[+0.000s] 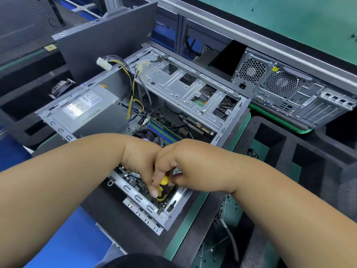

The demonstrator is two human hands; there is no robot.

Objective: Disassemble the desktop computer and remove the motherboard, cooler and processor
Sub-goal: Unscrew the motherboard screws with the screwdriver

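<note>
An open desktop case [135, 197] lies on its side before me. Inside it, the green motherboard [164, 125] shows its memory slots, with the dark round cooler fan [147, 135] just behind my wrists. My right hand [179, 163] grips a yellow-handled screwdriver [164, 180] that points down at the board near the case's front corner. Pressed against the right hand, my left hand [139, 159] reaches down to the same spot. Its fingertips are hidden. The processor is out of sight.
A grey power supply [90, 111] with loose yellow and black cables [133, 97] sits at the case's left. A metal drive cage [185, 88] spans the back. A second computer [289, 93] lies at the far right, by black foam trays [286, 151]. A heatsink [59, 88] rests far left.
</note>
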